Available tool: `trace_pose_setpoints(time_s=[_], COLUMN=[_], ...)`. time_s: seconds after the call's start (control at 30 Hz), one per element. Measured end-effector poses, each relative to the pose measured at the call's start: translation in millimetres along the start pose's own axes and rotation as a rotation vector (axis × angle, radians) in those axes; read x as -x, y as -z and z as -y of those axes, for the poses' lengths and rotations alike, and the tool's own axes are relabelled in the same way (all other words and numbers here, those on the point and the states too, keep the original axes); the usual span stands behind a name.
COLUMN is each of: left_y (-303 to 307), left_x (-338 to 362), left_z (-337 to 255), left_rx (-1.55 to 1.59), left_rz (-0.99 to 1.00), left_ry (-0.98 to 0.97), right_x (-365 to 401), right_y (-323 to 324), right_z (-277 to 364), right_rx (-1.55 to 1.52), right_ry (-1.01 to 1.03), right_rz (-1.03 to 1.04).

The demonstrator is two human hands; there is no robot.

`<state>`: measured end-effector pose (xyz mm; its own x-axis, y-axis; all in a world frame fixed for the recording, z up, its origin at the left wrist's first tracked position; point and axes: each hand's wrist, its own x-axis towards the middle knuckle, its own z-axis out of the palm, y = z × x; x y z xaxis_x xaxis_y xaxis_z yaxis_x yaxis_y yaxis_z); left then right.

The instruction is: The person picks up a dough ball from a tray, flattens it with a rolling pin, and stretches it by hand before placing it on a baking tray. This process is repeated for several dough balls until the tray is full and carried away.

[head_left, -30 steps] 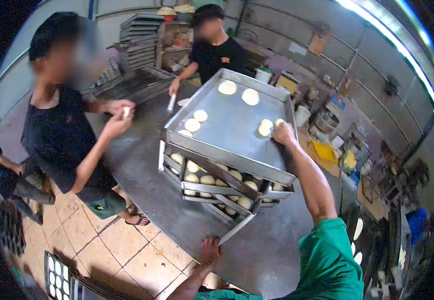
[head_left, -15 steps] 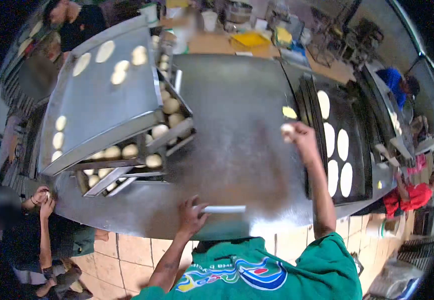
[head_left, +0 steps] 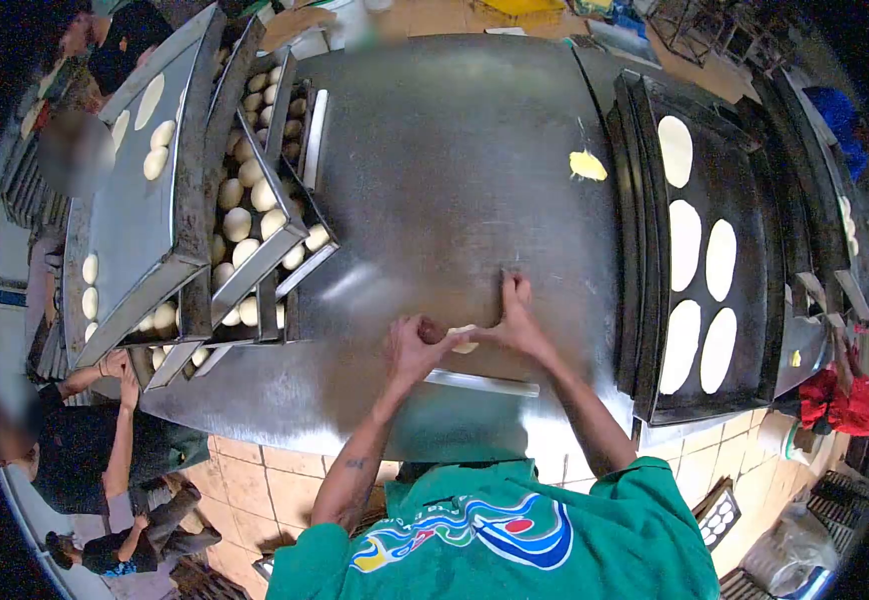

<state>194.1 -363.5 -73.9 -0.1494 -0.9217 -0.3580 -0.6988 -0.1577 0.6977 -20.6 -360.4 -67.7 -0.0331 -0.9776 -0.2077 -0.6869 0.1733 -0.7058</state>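
Note:
A small pale dough piece (head_left: 465,340) is at the table's front edge, between my two hands. My left hand (head_left: 415,348) comes at it from the left, fingers curled and thumb on its side. From the right, my right hand (head_left: 517,318) has its thumb on the dough, with the other fingers pointing up the table. The dough's lower face and the exact grip are partly hidden. Just below my hands lies a pale straight bar (head_left: 482,382), which neither hand holds.
Stacked trays of dough balls (head_left: 245,220) stand left, under a tilted metal tray (head_left: 145,230). At right, a dark baking tray (head_left: 700,405) holds several flat dough ovals (head_left: 720,260). A yellow smear (head_left: 587,165) lies on the metal table (head_left: 455,130). Other people work at both sides.
My right hand has come from the right side of the table to the front middle with the dough. My left hand has left the bar and meets the dough. The view has shifted.

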Motion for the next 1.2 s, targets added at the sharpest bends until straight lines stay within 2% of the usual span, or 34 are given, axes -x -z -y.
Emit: trace_pose_setpoints(time_s=[0.03, 0.1, 0.23, 0.3, 0.37, 0.43, 0.47, 0.5, 0.57, 0.63, 0.67, 0.7, 0.8, 0.93, 1.0, 1.03, 1.1, 1.13, 1.2], left_y=[2, 8, 16, 26, 27, 23, 14, 9, 10, 18, 14, 10, 9, 23, 28, 32, 34, 24, 12], left_x=[3, 10, 5, 4, 34, 61, 67, 70, 73, 65, 61, 46, -25, -140, -183, -181, -161, -136, -61], left_z=[-7, -15, 14, 32, 46, 63, 65, 67, 55, 58, 64, 65, 50, 11, 0, -4, 0, 16, 32], left_rx=[-0.007, -0.301, -0.354, -0.187, -0.153, -0.163, 0.005, 0.007, 0.233, 0.151, -0.097, -0.348, -0.506, -0.491, -0.237, -0.245, 0.161, -0.106, -0.424], left_rz=[-0.001, -0.139, -0.086, -0.01, 0.016, -0.035, 0.002, -0.005, -0.187, -0.181, -0.284, -0.392, -0.406, -0.444, -0.338, -0.341, -0.272, -0.337, -0.312], left_ry=[-0.001, -0.084, -0.199, -0.387, -0.449, -0.702, -0.585, -0.586, -0.464, -0.447, -0.503, -0.552, -0.46, -0.511, -0.536, -0.554, -0.462, -0.557, -0.521], right_x=[2, 7, 21, 40, 88, 121, 126, 123, 104, 88, 80, 67, 7, -80, -100, -112, -117, -95, -36], right_y=[-4, -16, 8, 26, 23, 15, 7, 1, -4, -9, -17, -23, -19, 17, 24, 18, 13, 2, -20], right_z=[0, 1, 7, -8, -36, -37, -32, -30, -20, -15, -13, -12, -9, -10, -17, -30, -30, -29, -26], right_rx=[-0.006, 0.215, 0.295, 0.137, 0.238, 0.342, 0.296, 0.3, 0.105, 0.104, 0.321, 0.539, 0.591, 0.598, 0.553, 0.507, 0.454, 0.474, 0.537], right_ry=[0.001, 0.077, -0.047, -0.004, 0.073, 0.31, 0.219, 0.226, 0.302, 0.326, 0.331, 0.338, 0.331, 0.13, 0.036, 0.023, 0.008, 0.041, 0.119], right_rz=[-0.002, -0.044, 0.012, 0.09, 0.09, 0.153, 0.064, 0.064, -0.24, -0.225, -0.247, -0.273, -0.363, -0.362, -0.382, -0.419, -0.461, -0.445, -0.378])
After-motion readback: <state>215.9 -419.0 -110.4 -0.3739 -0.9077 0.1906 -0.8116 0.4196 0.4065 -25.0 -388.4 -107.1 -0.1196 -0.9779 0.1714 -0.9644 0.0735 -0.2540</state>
